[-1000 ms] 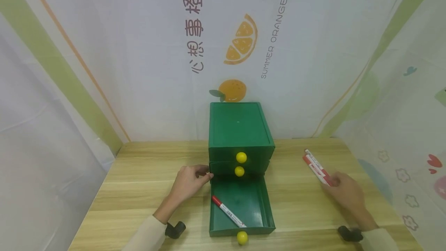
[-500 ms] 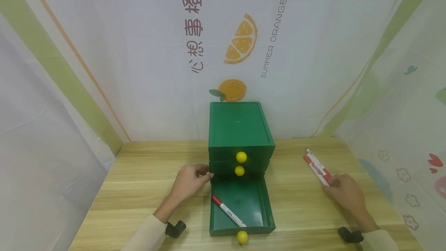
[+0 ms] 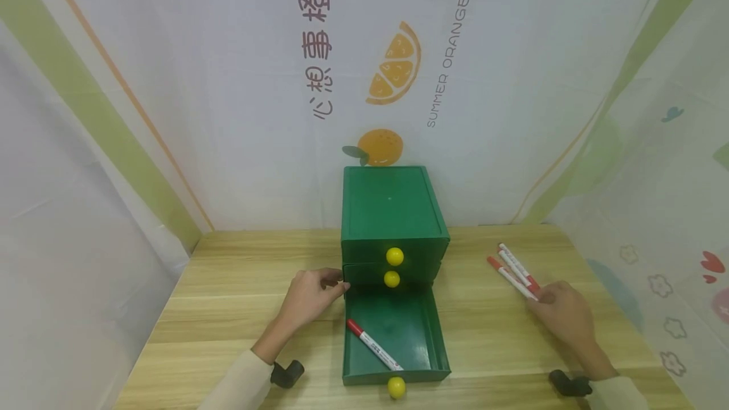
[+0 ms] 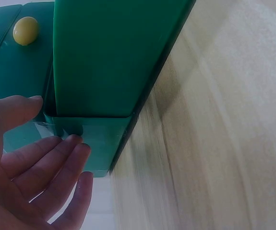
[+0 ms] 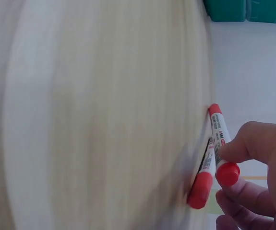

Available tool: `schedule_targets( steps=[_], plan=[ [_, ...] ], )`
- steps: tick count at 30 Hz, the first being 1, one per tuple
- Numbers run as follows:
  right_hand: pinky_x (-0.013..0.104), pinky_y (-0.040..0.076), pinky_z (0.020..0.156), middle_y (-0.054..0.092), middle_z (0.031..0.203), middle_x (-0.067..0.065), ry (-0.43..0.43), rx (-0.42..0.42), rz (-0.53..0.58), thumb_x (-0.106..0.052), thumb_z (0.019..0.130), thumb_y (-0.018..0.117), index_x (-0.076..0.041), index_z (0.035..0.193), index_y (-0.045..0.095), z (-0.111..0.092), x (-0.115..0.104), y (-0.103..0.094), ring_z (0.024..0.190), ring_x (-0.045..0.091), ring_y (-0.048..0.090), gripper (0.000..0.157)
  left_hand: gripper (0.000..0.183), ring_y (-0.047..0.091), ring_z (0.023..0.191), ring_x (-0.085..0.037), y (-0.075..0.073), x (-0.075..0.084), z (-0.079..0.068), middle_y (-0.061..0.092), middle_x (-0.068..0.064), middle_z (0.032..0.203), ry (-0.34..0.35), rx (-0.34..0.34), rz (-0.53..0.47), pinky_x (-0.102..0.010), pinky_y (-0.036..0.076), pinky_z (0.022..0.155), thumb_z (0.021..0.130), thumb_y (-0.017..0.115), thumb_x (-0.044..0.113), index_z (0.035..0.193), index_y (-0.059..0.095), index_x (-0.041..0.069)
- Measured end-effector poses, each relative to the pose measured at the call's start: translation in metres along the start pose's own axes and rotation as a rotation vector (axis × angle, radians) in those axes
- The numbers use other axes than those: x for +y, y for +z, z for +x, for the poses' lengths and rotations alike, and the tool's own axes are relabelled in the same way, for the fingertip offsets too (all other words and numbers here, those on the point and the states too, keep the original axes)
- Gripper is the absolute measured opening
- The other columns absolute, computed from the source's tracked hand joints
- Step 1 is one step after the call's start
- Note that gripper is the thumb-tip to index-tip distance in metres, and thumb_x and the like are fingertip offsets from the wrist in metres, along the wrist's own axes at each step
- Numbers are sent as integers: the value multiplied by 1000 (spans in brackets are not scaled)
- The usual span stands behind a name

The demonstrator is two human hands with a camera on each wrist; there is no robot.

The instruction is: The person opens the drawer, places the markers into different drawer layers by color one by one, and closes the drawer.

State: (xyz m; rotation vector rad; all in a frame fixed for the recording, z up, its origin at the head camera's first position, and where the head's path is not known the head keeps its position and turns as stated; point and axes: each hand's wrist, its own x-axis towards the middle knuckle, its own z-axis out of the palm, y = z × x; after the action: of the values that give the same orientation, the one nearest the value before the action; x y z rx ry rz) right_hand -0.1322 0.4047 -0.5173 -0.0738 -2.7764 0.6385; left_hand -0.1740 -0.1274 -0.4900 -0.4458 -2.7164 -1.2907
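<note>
My right hand (image 3: 562,315) pinches a red-and-white marker (image 5: 219,127) between thumb and fingers, to the right of the cabinet. Close beside it, a second red-capped marker (image 5: 203,179) lies on the table. My left hand (image 3: 310,296) is at the left side of the green drawer cabinet (image 3: 390,204); its fingertips reach the side wall and its thumb is by the front edge, fingers loosely extended. The bottom drawer (image 3: 398,315) is pulled out, and a red-capped marker (image 3: 376,347) lies slantwise inside it. The upper two drawers are closed.
Yellow ball knobs (image 3: 395,256) stick out from the drawer fronts. The cabinet stands on a wood-grain table (image 3: 239,309), its back near a white curtain (image 3: 239,112) printed with oranges. The open drawer reaches toward the table's front.
The far end of the marker in my right hand has swung left, apart from the marker beside it. The left hand, cabinet and drawer have stayed put.
</note>
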Motion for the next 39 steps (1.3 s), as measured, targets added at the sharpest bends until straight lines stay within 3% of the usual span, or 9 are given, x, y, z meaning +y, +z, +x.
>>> schedule_targets(
  steps=[10, 21, 32, 39],
  plan=[
    [39, 48, 62, 73, 97, 20, -37, 56, 21, -18, 86, 89, 0, 85, 77, -2, -13, -4, 76, 28, 65, 21, 25, 79, 90, -21, 0, 0, 0, 83, -6, 107, -7, -1, -2, -43, 66, 77, 99, 83, 24, 114, 84, 4],
    [34, 44, 62, 74, 95, 14, -120, 71, 47, -8, 82, 93, -6, 84, 78, -11, -41, -16, 76, 22, 61, 15, 25, 79, 90, -21, 0, 1, 0, 83, -6, 108, -11, 0, -3, -42, 66, 77, 99, 83, 23, 115, 84, 3],
    [30, 37, 59, 67, 82, -8, -208, 117, 97, -8, 78, 89, -21, 78, 75, -27, -82, -28, 69, 10, 47, 20, 26, 79, 90, -21, 0, 1, 0, 83, -6, 107, -11, 3, 2, -42, 66, 76, 99, 83, 23, 115, 84, 3],
    [28, 39, 59, 65, 80, -13, -285, 146, 113, -5, 74, 89, -24, 80, 73, -36, -104, -36, 71, 7, 48, 25, 26, 79, 90, -22, 0, 2, -1, 83, -7, 108, -16, 2, -3, -42, 66, 76, 99, 83, 23, 115, 84, 2]
  ],
)
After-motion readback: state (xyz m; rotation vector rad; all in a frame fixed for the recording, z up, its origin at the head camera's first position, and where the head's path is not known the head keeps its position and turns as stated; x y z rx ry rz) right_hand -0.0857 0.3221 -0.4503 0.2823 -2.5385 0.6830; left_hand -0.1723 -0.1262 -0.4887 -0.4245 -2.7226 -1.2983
